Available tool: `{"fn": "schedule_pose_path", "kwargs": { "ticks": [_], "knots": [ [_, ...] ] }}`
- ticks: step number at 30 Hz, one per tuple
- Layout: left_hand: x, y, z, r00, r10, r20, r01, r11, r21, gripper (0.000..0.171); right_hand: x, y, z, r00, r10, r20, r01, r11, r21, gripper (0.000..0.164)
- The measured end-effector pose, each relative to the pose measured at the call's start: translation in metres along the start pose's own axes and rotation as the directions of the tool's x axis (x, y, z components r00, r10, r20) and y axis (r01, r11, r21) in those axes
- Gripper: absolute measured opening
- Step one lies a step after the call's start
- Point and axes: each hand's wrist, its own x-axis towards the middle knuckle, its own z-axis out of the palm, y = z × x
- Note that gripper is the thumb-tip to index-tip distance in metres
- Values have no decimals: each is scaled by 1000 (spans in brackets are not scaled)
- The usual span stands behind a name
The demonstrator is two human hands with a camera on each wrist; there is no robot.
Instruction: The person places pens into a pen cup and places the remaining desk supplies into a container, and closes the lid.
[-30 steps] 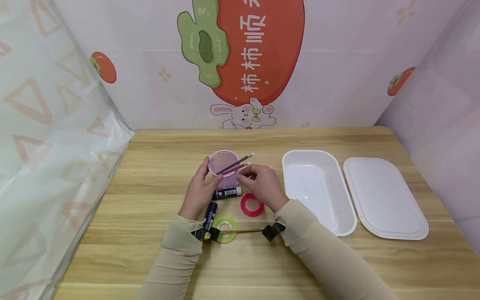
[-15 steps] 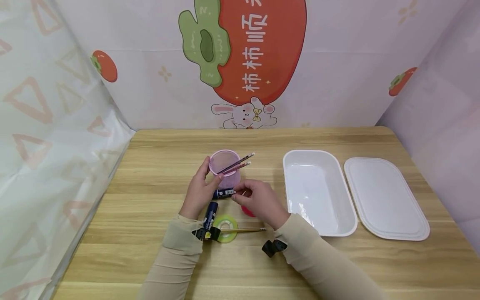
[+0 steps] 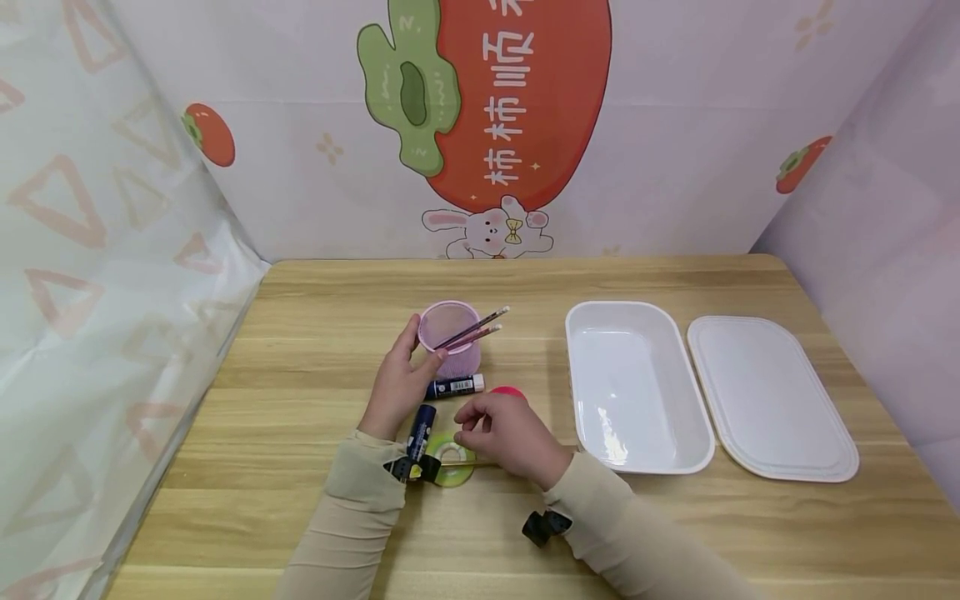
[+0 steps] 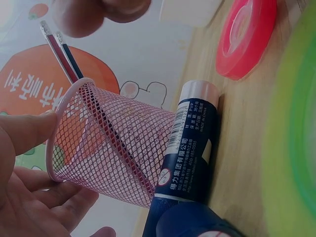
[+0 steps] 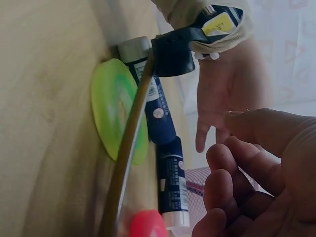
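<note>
L hand grips the pink mesh cup near its rim, just past a glue stick on the desk. R hand, loosely curled w/ nothing in it, hovers by the gold rod over green tape: prob. light, stiff (may roll), pinch mid-shaft.

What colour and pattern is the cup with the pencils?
The cup is pink with an open mesh wall, clearest in the left wrist view.

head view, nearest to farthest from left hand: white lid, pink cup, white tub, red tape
1. Pink cup: held by the left hand
2. Red tape: right of the cup, partly hidden
3. White tub: farther right
4. White lid: far right, past the tub
</note>
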Motion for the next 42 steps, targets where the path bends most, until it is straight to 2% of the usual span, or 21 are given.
{"fn": "schedule_pose_path", "kwargs": {
  "ticks": [5,10,15,19,28,35,42],
  "knots": [
    [0,-1,0,1000,-2,0,2,1000,13,76,-1,4,7,997,25,71,-23,999,-34,15],
    [0,0,0,1000,-6,-2,6,1000,20,77,-1,8,12,995,30,94,-19,993,-120,15],
    [-1,2,0,1000,-3,-3,3,1000,14,77,-1,8,15,993,21,120,10,969,-248,19],
    [-1,1,0,1000,-11,0,11,1000,17,76,0,8,15,987,38,153,10,953,-302,19],
    [0,1,1,1000,-27,0,27,1000,16,76,0,11,16,981,17,194,43,952,-302,3],
    [0,0,2,1000,-12,-8,12,1000,9,77,0,13,10,980,16,199,35,967,-252,5],
    [1,-1,2,1000,-9,-12,9,1000,3,77,-1,11,-4,988,4,155,30,976,-217,4]
  ]
}}
